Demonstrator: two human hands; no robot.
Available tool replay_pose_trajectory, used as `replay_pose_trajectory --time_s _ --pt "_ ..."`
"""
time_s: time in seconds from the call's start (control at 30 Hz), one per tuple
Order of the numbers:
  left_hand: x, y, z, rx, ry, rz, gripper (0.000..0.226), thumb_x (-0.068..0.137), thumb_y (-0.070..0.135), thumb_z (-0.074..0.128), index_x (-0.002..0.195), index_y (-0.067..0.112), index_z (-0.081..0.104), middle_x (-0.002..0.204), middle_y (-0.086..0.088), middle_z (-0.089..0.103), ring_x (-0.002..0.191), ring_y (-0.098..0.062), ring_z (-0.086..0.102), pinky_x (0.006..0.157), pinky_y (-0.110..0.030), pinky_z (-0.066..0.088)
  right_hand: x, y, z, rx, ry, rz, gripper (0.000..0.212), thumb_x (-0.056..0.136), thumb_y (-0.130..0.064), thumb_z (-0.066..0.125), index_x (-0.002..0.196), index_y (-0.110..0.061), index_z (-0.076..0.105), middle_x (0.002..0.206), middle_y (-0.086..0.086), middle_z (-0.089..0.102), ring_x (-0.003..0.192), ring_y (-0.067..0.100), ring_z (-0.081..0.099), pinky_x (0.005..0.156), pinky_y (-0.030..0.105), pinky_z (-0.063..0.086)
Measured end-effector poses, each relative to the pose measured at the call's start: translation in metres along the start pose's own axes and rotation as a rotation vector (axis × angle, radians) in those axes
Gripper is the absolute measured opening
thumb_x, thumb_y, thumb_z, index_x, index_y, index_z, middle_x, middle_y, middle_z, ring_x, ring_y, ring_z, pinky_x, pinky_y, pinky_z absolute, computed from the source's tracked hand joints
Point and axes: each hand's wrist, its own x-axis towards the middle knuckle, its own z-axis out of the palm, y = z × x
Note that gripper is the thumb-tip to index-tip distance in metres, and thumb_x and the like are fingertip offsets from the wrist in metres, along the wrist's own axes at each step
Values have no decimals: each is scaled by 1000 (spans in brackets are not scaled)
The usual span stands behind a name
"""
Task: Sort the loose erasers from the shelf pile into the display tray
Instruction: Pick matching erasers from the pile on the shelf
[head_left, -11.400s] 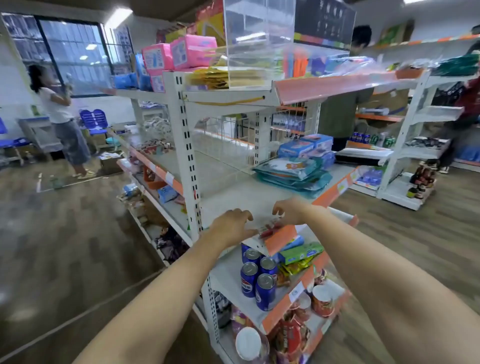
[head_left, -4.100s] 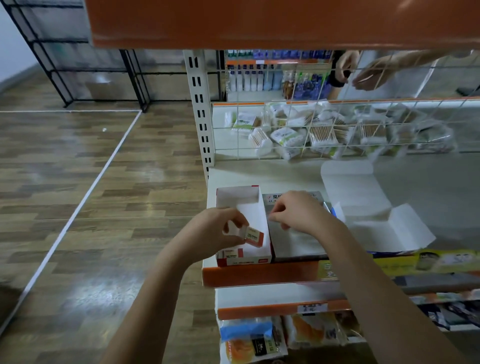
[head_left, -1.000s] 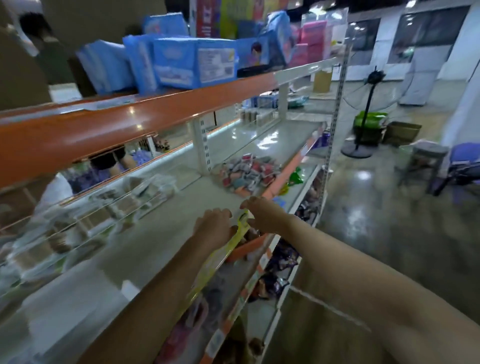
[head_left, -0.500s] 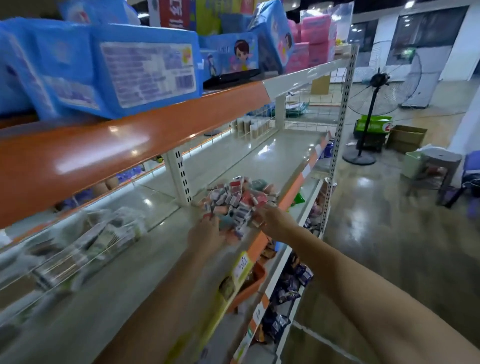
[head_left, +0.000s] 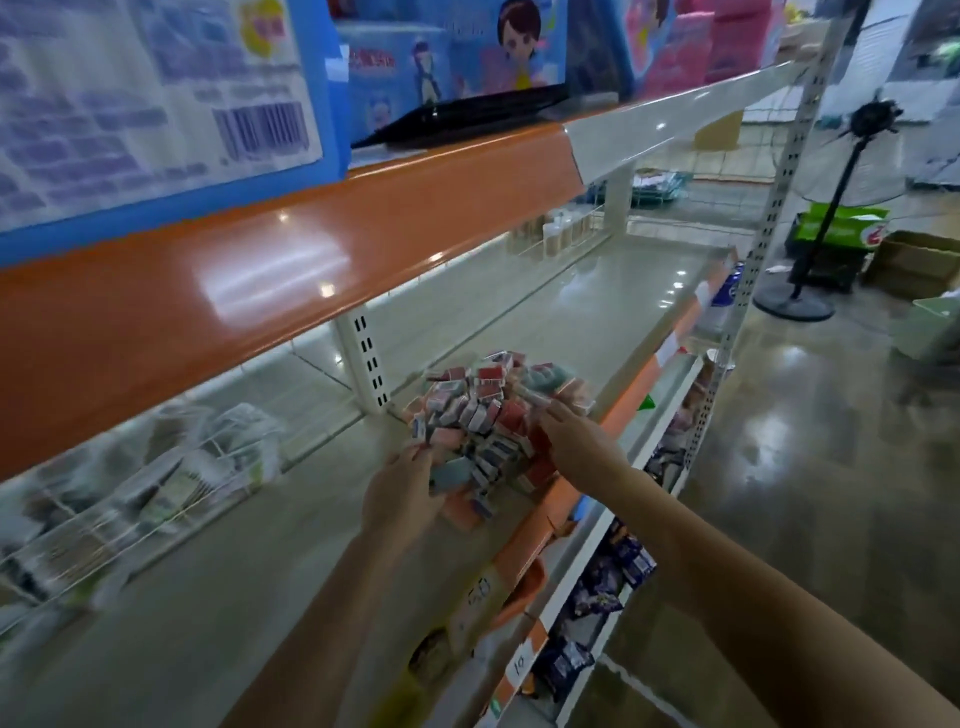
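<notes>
A pile of loose erasers (head_left: 485, 410) in red, blue and white wrappers lies on the pale middle shelf (head_left: 597, 306), close to its orange front edge. My left hand (head_left: 402, 491) is at the pile's near left side, and its fingertips pinch a small eraser (head_left: 418, 432) at the edge of the heap. My right hand (head_left: 574, 441) reaches in from the right, with its fingers laid on the erasers at the front of the pile. The display tray is out of view.
The orange lip of the upper shelf (head_left: 311, 249) hangs low over the pile, with blue packs (head_left: 156, 93) on top. A wire basket of packets (head_left: 156, 483) sits at the left. Lower shelves hold snacks (head_left: 602, 582). A standing fan (head_left: 831, 182) is in the aisle.
I have come closer to the pile. Both hands have moved forward onto the erasers, the left at the near left edge and the right at the front right.
</notes>
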Motion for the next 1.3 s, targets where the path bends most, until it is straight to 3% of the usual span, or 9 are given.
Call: replay_pose_trajectory --time_s 0.2,0.33,0.43,0.5,0.67,0.73,0.9,1.1,1.3 --pt "-10 11 8 3 50 -88 46 86 27 62 129 22 50 125 3 54 112 -17 50 87 -30 42 5 18 0 57 -15 -122 42 90 -10 51 132 -12 48 146 4 37 129 26 41 102 36 41" --pt "-12 12 4 -55 89 -152 40 83 23 67 121 23 56 121 3 57 111 -17 48 85 -28 39 9 24 -3 133 -3 -236 33 91 -20 53 123 -12 56 147 7 36 125 26 44 99 39 45" --pt "-17 13 0 -87 140 -180 38 81 24 69 118 24 58 117 4 59 109 -15 49 85 -27 40 17 22 -3 261 21 -270 23 90 -21 60 110 -11 65 124 8 56 107 22 56 88 36 50" --pt "-23 14 -3 -107 177 -197 36 80 26 70 115 24 59 114 5 60 106 -13 50 83 -25 40 22 16 -9 359 30 -261 24 90 -25 61 110 -13 65 112 -1 57 96 10 52 81 21 43" --pt "-46 15 -14 -151 254 -231 33 82 26 69 114 23 62 110 6 61 104 -12 50 78 -20 34 32 -7 -12 569 -91 -317 21 90 -22 61 108 -12 67 81 -16 56 71 -5 54 66 7 42" --pt "-61 13 -22 -149 288 -273 31 82 25 69 112 22 62 108 7 60 103 -11 50 76 -18 32 34 -21 -9 623 -190 -344 21 91 -23 59 109 -15 67 77 -21 54 65 -10 53 62 5 40" --pt "-107 -2 -44 -132 369 -390 31 81 22 71 110 21 64 100 12 55 99 -9 50 76 -17 32 29 -75 -6 819 -385 -428 9 90 -15 60 93 -16 69 71 -9 59 60 -2 56 59 10 43" --pt "-190 -36 -72 -63 453 -552 32 77 20 74 108 21 66 102 6 62 97 -11 51 77 -18 35 10 -165 6 919 -546 -498 12 88 -13 62 96 -18 68 76 -1 67 71 15 64 72 29 52" --pt "-298 -58 -105 25 542 -701 31 74 21 77 104 20 68 98 7 65 90 -10 50 73 -18 34 -35 -264 4 919 -638 -690 13 89 -14 60 99 -17 69 74 -6 67 62 -1 61 64 15 50"
